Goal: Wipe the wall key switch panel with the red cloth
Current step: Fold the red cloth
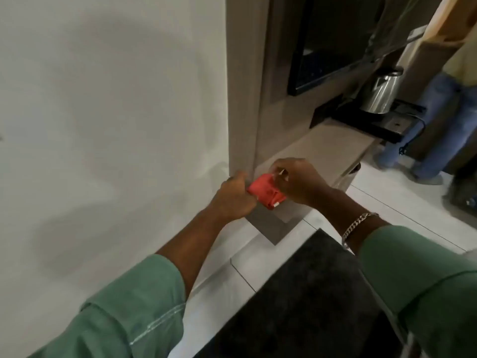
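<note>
Far left of frame, just the bare white wall, shadows on it, no switch panel anywhere in view, so the wipe target is off-camera and wiping is not yet started

left hand is out in front at the wall's corner, closed in a fist on the left edge of the red cloth; green sleeve pushed up the forearm

cloth sits between both hands, bunched into a compact wad, a small white tag or edge showing at its lower right. My read: it's being folded or tightened into a pad so a flat face can go on the panel, hence two hands on it instead of one

right hand pinches the cloth's upper right side with fingers curled together, thumb and forefinger on top; a chain bracelet sits on that wrist

behind the hands is a grey-brown wood column and a low shelf running right. Further right on it a dark tray holds a steel kettle, with a dark screen above

below the right arm, a black mat lies on the pale tiled floor

far right, another person's legs in jeans, well apart from the hands

next step likely: head turn to find the panel, one hand carries the cloth up
</note>
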Available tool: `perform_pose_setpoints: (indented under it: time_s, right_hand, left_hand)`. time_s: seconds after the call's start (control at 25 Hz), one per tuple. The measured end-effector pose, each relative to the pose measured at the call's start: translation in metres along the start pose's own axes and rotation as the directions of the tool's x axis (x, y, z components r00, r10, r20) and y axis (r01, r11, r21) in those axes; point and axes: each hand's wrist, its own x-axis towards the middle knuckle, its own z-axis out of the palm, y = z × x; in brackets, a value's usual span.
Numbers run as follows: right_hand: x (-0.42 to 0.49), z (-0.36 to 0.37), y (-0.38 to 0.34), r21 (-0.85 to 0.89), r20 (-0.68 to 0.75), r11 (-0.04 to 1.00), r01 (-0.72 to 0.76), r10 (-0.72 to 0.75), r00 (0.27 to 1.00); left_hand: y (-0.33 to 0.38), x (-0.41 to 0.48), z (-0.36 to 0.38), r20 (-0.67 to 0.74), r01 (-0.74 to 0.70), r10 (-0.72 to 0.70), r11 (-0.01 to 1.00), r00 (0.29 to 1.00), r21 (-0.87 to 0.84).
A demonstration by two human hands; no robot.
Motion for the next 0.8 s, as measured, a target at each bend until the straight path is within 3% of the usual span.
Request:
perform_pose_setpoints:
  time_s: [0.12,0.28,0.48,0.56,0.8]
  right_hand:
    - [0.006,0.034,0.04,0.02,-0.008,0.999,-0.051,0.051,0.999]
    - [0.009,0.066,0.062,0.086,-0.135,0.981,0.171,-0.159,0.978]
    - [0.011,0.104,0.102,0.031,0.087,0.997,-0.067,0.064,0.994]
    - [0.01,0.107,0.103,0.029,0.079,0.999,-0.046,0.044,0.996]
    - [-0.004,0.105,0.086,0.118,0.049,0.99,0.075,-0.081,0.996]
  left_hand:
    - [-0.011,0.034,0.049,0.086,0.176,-0.165,0.972,0.983,-0.155]
    - [-0.021,0.075,0.095,0.113,0.327,-0.31,0.831,0.944,-0.451]
    - [-0.042,0.109,0.118,-0.01,0.415,-0.609,0.553,0.793,-0.723]
    - [-0.044,0.114,0.12,-0.042,0.392,-0.642,0.517,0.766,-0.761]
    - [-0.043,0.099,0.102,-0.049,0.347,-0.582,0.549,0.812,-0.761]
